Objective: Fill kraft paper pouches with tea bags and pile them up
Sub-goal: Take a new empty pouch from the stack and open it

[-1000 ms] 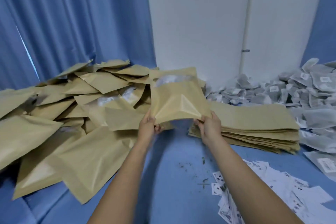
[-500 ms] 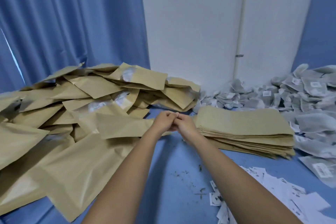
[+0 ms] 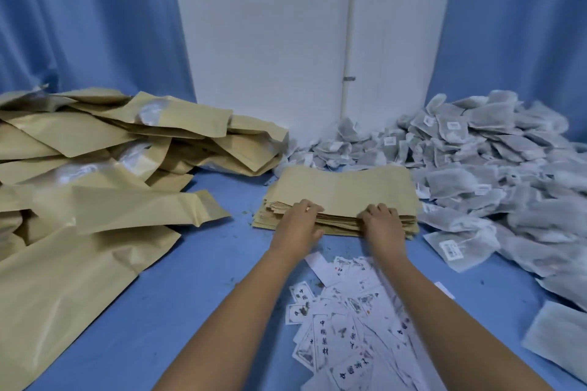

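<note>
A flat stack of empty kraft pouches [image 3: 346,190] lies at the centre of the blue table. My left hand [image 3: 297,222] rests on the stack's near left edge, fingers curled over the top sheets. At the near right edge my right hand [image 3: 381,224] has its fingers curled onto the top pouches. A loose heap of filled kraft pouches [image 3: 104,162] covers the left side; some show clear windows. A large mound of grey tea bags [image 3: 495,165] with white tags fills the right side.
Small white printed paper labels [image 3: 346,327] are scattered under my forearms at the near centre. Tea crumbs dot the blue tabletop [image 3: 203,279]. Blue curtains [image 3: 79,16] and a white wall [image 3: 270,41] with a pipe close off the back.
The filled pouch held up in both hands a second ago now lies on the left heap. Both hands came together, then moved right onto the near edge of the flat stack.
</note>
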